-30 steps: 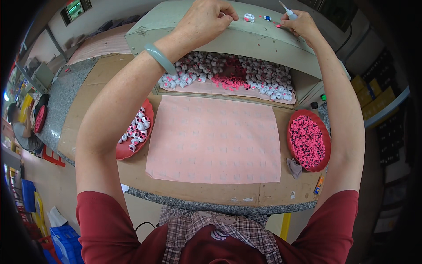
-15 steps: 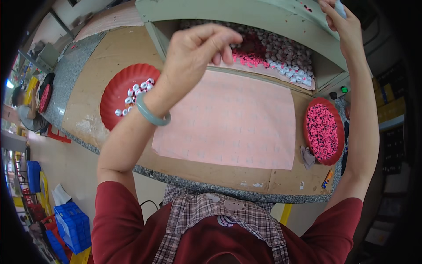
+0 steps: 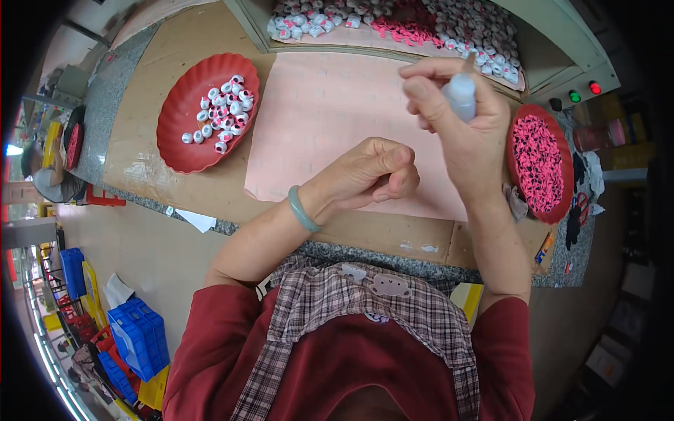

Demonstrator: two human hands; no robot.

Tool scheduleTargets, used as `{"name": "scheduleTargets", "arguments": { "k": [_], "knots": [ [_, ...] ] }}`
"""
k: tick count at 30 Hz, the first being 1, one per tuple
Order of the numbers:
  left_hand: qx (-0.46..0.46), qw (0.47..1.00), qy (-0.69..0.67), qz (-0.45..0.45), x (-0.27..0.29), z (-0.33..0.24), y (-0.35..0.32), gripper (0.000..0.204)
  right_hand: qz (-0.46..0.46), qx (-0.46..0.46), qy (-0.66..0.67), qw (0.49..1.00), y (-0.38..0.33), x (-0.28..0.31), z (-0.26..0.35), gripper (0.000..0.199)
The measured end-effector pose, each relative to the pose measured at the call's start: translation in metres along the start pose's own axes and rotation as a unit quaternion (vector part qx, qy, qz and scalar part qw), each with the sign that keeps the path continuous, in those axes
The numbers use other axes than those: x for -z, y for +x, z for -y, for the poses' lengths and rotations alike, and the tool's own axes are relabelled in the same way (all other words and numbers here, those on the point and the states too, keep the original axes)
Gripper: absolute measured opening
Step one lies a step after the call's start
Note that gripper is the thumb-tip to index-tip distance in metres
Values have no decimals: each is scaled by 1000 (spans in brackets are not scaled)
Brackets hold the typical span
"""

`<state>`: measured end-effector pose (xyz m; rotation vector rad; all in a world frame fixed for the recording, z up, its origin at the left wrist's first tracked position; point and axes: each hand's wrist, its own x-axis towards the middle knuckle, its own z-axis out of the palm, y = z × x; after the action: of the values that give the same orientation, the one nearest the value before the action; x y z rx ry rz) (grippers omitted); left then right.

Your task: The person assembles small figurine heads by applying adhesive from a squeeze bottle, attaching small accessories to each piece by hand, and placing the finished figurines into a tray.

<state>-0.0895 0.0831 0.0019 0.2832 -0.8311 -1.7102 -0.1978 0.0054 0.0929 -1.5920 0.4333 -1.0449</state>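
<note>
Gripping a small white bottle (image 3: 461,96), the right hand (image 3: 460,133) is wrapped tightly around it. Just beside it, the left hand (image 3: 371,173) is curled shut; any contents cannot be told. A pink sheet (image 3: 330,119) lies beneath both.

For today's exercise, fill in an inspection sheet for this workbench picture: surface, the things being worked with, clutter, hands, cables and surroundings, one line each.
Surface: brown bench top with a speckled stone edge; a pink sheet lies flat in its middle.
Job's things: small pale squeeze bottle; red oval dish of white pieces on the left; red round dish of pink pieces on the right; tray of mixed white and pink pieces at the back.
Clutter: crumpled cloth beside the round dish; white paper scrap on the floor.
Hands: right hand grips the bottle; left hand closed in a loose fist, contents not visible.
Cables: nothing seen.
Surroundings: blue crates on the floor at left; green and red lamps at right.
</note>
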Motion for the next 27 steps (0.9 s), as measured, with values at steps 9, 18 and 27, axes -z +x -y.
{"name": "scheduleTargets", "arguments": {
  "k": [9,18,27],
  "knots": [
    [189,947,244,-87,-21,1,-4,17,99,-208,32,973,-28,-6,-12,9],
    [-45,622,766,-155,64,-70,48,13,-86,-131,-3,988,-37,51,-60,10],
    [-160,274,918,-238,170,-112,104,18,-71,-175,-36,981,-58,62,-70,12]
  ]
}}
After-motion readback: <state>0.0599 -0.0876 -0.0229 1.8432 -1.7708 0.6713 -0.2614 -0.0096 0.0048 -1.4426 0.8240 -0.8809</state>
